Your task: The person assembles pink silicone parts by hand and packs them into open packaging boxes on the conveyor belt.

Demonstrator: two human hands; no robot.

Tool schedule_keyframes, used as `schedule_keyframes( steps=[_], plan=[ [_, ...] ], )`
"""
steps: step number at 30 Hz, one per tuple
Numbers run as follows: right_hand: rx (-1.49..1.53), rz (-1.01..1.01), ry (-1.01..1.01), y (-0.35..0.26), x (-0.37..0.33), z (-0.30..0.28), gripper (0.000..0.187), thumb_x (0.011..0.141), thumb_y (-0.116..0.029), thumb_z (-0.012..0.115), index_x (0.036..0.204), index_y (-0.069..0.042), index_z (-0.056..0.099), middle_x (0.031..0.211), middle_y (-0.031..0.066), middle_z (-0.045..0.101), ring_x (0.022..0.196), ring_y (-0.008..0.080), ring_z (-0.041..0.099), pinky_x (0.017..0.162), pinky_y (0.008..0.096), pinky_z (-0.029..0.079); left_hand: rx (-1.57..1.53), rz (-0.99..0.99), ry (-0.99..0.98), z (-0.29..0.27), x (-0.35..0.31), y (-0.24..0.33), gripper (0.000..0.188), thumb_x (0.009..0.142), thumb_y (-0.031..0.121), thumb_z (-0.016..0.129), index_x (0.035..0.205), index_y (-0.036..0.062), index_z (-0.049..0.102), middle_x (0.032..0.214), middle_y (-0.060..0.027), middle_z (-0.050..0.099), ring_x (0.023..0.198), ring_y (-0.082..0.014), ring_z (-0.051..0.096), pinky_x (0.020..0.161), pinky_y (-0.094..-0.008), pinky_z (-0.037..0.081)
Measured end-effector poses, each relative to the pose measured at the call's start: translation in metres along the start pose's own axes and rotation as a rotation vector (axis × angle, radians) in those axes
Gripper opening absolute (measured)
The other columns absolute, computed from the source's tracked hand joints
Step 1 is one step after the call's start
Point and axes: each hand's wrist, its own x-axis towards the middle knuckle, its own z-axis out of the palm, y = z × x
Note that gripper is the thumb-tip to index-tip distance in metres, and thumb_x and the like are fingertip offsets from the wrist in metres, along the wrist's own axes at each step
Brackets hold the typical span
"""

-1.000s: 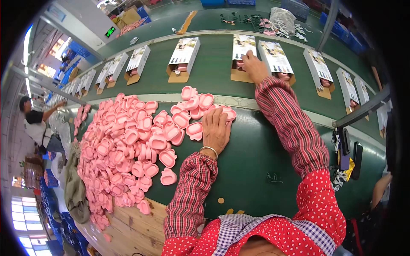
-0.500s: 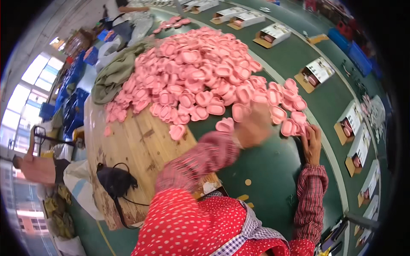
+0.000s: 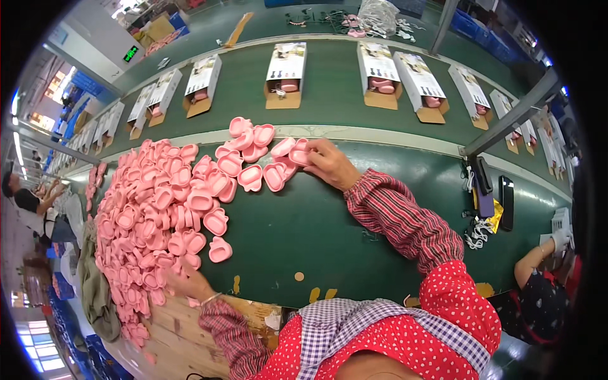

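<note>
A heap of pink molded pieces (image 3: 152, 209), each rounded with a recessed oval middle, spreads over the left side of the green table. At the heap's near edge is my left hand (image 3: 193, 284), its fingers apart and slightly blurred among the pieces; I see nothing held in it. My right hand (image 3: 332, 166) pinches a pink piece (image 3: 299, 152) between thumb and fingers, at the right end of a loose group near the far edge of the table. Another pink piece (image 3: 275, 177) lies just left of it. One single pink piece (image 3: 220, 249) rests apart, right of the heap.
Beyond the pale rail, open white boxes (image 3: 286, 69) with pink items inside line a green belt (image 3: 329, 117). Cables (image 3: 479, 233) and dark flat cases (image 3: 484, 196) lie at the right. Another person's gloved hand (image 3: 560, 239) shows at far right. Green cloth (image 3: 96, 285) borders the heap.
My view has swung to the right. My left hand has gone from the loose pieces beside my right hand back to the heap's near edge. My right hand stays by the loose group.
</note>
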Motion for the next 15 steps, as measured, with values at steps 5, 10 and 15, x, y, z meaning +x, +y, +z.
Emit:
schedule_keyframes(
  steps=[5, 10, 15],
  plan=[
    [-0.047, 0.054, 0.071, 0.008, 0.017, -0.006, 0.024, 0.074, -0.007, 0.075, 0.085, -0.001, 0.054, 0.105, 0.0155, 0.055, 0.1, 0.0345, 0.055, 0.086, 0.0412, 0.047, 0.106, 0.399, 0.12, 0.075, -0.008, 0.027, 0.062, 0.081, 0.041, 0.075, 0.123, -0.0001, 0.056, 0.138, -0.0177, 0.051, 0.127, -0.0434, 0.041, 0.105, -0.0563, 0.032],
    [0.009, 0.266, -0.081, 0.025, 0.072, -0.013, 0.02, 0.08, -0.01, 0.073, 0.081, -0.001, 0.054, 0.099, 0.0132, 0.056, 0.092, 0.0281, 0.058, 0.079, 0.0329, 0.047, -0.28, 0.332, -0.107, 0.1, -0.001, 0.065, 0.061, 0.089, 0.038, 0.065, 0.134, 0.0012, 0.047, 0.146, -0.0253, 0.036, 0.133, -0.043, 0.035, 0.109, -0.0517, 0.027],
    [-0.206, 0.259, -0.002, 0.056, 0.117, 0.009, 0.019, 0.082, -0.015, 0.07, 0.08, -0.003, 0.056, 0.094, 0.0128, 0.055, 0.089, 0.0305, 0.058, 0.076, 0.0382, 0.047, -0.273, 0.47, -0.203, 0.113, 0.012, 0.09, 0.059, 0.088, 0.034, 0.065, 0.136, 0.0054, 0.047, 0.146, -0.0218, 0.036, 0.135, -0.0411, 0.032, 0.11, -0.0517, 0.026]
  ],
)
